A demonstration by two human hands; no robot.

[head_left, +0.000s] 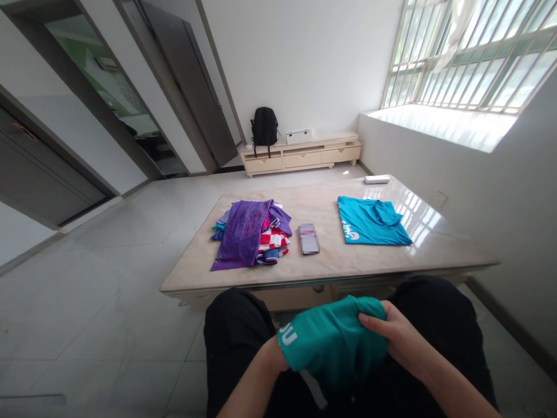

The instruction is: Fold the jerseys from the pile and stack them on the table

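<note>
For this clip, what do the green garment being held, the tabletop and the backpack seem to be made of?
Green garment: thin, soft fabric, judging by its loose folds; the fibre can't be told.
Tabletop: smooth and glossy, with bright striped reflections; its pale, faintly mottled face suggests marble or an imitation.
Backpack: probably matte black fabric, given its slack straps; too distant to be sure.
</note>
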